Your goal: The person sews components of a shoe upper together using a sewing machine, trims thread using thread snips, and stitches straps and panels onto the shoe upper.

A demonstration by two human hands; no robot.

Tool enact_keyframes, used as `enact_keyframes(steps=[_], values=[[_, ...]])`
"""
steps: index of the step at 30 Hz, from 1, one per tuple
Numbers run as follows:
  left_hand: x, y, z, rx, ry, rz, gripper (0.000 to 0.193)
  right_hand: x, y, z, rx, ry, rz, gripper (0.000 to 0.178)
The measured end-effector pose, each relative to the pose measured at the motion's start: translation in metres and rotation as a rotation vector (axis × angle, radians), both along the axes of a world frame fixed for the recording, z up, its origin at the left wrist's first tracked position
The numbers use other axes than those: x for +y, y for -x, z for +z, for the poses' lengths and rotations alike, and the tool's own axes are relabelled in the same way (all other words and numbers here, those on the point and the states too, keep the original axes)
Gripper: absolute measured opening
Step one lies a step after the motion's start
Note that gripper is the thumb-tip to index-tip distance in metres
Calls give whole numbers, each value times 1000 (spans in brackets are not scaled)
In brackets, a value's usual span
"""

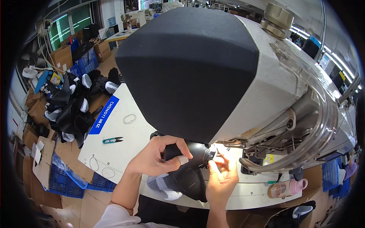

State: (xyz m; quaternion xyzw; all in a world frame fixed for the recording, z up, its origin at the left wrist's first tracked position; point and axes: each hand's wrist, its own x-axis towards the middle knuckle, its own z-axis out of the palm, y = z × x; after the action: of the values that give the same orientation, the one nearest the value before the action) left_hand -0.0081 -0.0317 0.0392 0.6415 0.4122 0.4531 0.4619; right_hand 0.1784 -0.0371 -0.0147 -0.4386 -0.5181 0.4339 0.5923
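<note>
A black sewn piece (188,181) with a pale grey-white lining (163,188) lies on the white sewing table, under the sewing machine's head (186,76). My left hand (161,155) curls its fingers and thumb around the piece's upper left part; something white wraps the thumb. At the piece's right edge, beside the needle area, my right hand (222,174) pinches with thumb and forefinger. A small whitish bit shows there in the lamp's glare, and its kind is unclear. The machine's head hides part of the work.
Dark-tipped teal thread snips (113,140) lie on the white table (114,152), left of my hands. A pink-capped bottle (285,189) rests at the right. Black pieces with white lining (72,102) pile up at left, above blue crates (66,182). A clear curved guard (323,125) juts from the machine.
</note>
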Motion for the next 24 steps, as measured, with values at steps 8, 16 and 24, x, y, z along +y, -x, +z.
enact_keyframes(steps=[8,16,24], values=[[26,17,2,57,-51,-35,19,-2,7,-4,-128,1,-67,43],[61,45,4,450,69,28,24,-9,20,-9,-105,-35,-80,42],[58,61,-13,590,-221,106,23,-22,24,-31,88,44,0,21]])
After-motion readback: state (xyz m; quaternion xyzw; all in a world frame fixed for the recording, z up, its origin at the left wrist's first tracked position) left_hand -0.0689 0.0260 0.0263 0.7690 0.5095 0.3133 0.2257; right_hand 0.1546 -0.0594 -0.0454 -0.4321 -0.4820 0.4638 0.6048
